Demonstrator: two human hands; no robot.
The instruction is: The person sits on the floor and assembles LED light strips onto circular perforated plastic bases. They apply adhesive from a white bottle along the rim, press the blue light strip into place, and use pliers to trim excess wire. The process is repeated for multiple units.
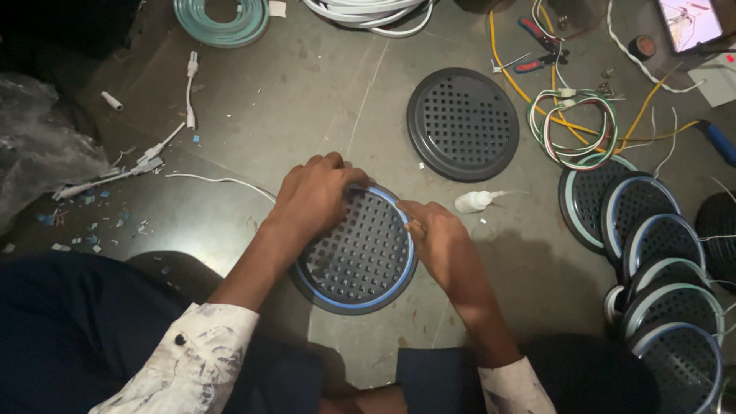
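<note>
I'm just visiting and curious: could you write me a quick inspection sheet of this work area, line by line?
Surface: dull grey floor, scuffed, with small scraps at the left.
Job's things: round dark perforated disc with a pale blue strip round its rim.
Clutter: second perforated disc lying flat; overlapping row of rimmed discs at right; small white tube; pliers.
Grippers: left hand presses on the disc's upper rim; right hand pinches its right edge.
Cables: coiled teal strip; looped coloured wires; white connector lead.
Surroundings: clear plastic sheet at left; lit screen top right.
</note>
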